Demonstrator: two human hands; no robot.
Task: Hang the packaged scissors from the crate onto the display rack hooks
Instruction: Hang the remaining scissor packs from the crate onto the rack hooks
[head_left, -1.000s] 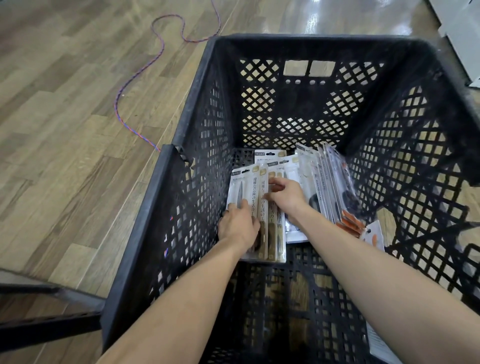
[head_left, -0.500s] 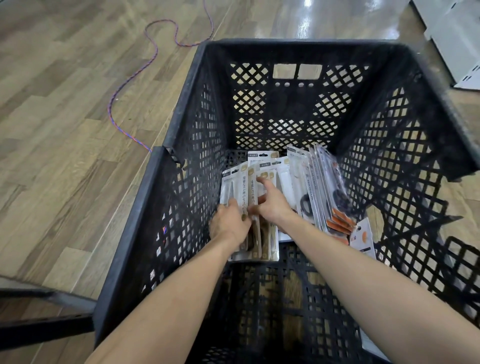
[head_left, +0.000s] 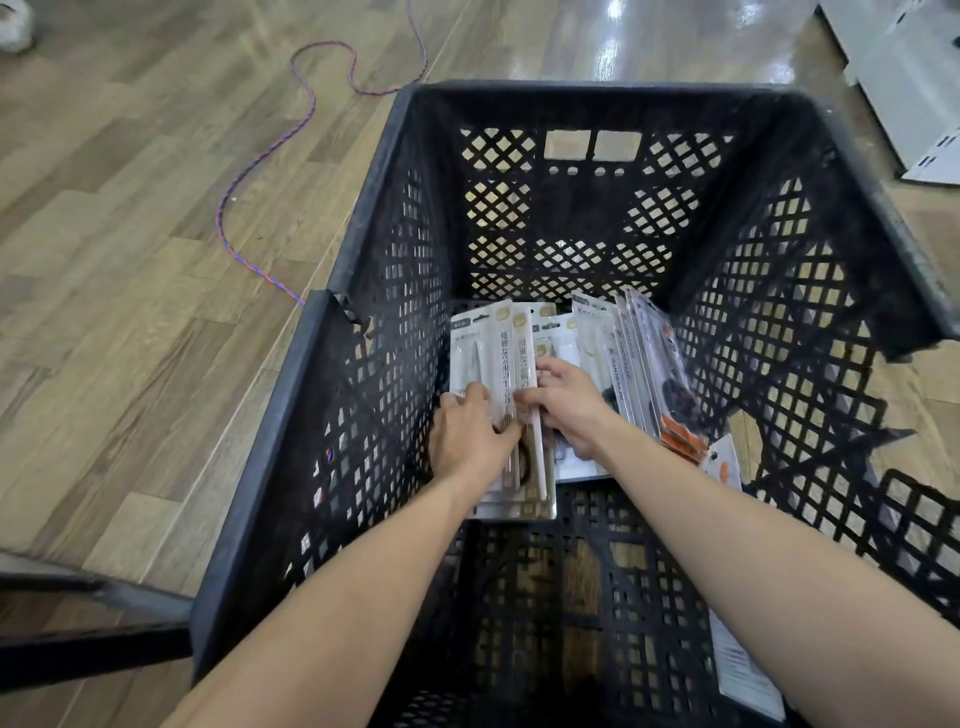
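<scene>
Both hands deep in a black lattice-walled plastic crate (head_left: 395, 291) on a wood-plank floor (head_left: 130, 260), gathering the white carded scissor packs (head_left: 493, 353) stacked flat on its bottom. Left hand (head_left: 470, 434) pressed onto the stack, fingers bent over its left edge; right hand (head_left: 566, 400) now drawn closer than a second ago, fingers curled round the stack's right edge. More clear-packed scissors with orange handles (head_left: 649, 374) leaning alongside. Display rack out of view; nothing lifted yet, though a two-handed pickup looks close
</scene>
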